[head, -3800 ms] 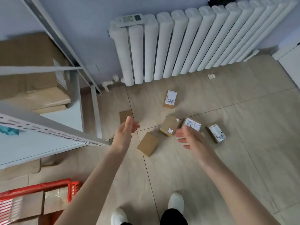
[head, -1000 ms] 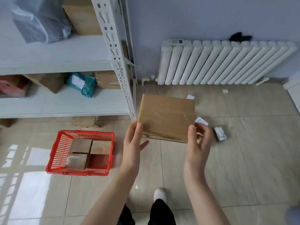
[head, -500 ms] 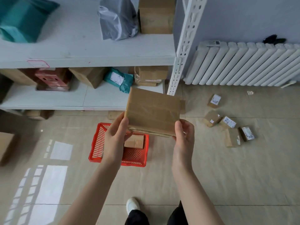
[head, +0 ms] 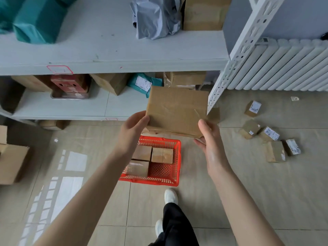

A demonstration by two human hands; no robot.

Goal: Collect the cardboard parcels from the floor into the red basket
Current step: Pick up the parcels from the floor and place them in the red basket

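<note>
Both hands are on one flat cardboard parcel (head: 177, 110): the left hand (head: 131, 128) grips its near-left corner, and the right hand (head: 207, 137) pinches the near-right corner with the thumb on top. The parcel hangs in the air just over the far edge of the red basket (head: 175, 181), which holds three small boxes (head: 161, 155) and is bare only at its near-right corner. This looks like the drop-off step. The parcel seems too broad for that gap, so I'd lower it flat onto the boxes. Several loose parcels (head: 275, 151) lie on the floor to the right.
</note>
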